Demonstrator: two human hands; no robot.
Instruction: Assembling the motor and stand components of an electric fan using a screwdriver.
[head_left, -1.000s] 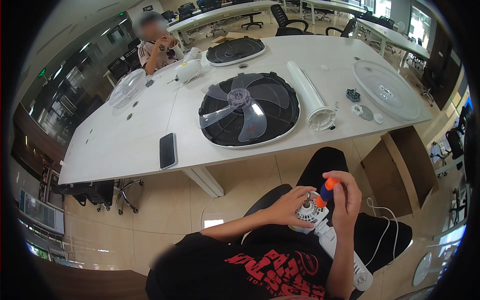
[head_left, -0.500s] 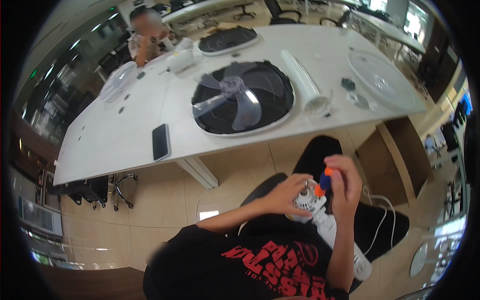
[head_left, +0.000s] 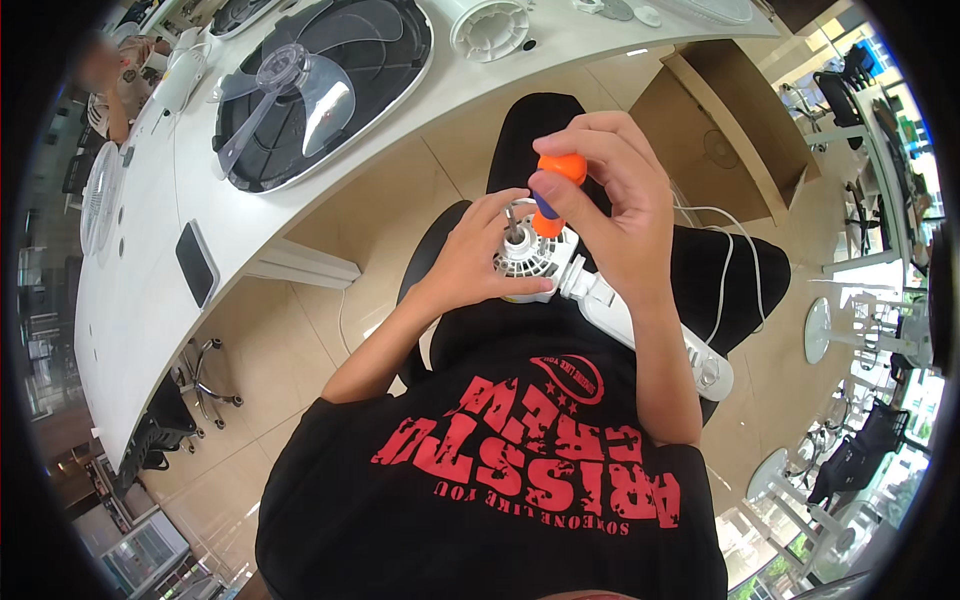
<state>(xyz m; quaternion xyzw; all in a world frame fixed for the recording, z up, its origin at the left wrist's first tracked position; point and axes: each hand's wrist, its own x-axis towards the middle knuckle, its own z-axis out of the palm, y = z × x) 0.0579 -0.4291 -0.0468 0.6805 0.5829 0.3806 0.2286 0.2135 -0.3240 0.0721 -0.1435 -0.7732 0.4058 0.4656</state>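
Note:
A white fan motor head with a slotted face and a metal shaft rests over my lap. My left hand is wrapped round its near and left sides, thumb low and fingers by the shaft. In my right hand is an orange and blue screwdriver, pinched by its handle just above the motor face. Its tip is hidden, so I cannot tell whether it touches. A white fan neck runs from the motor toward the lower right, beneath my right forearm.
On the white table lie a phone, a clear fan blade on a black-topped base, a white tube and a fan grille. A cardboard box and white cable are at right. Another person sits far left.
The view has tilted down and shifted right, so the table sits higher and further left. My left hand still holds the motor head, my right hand the screwdriver.

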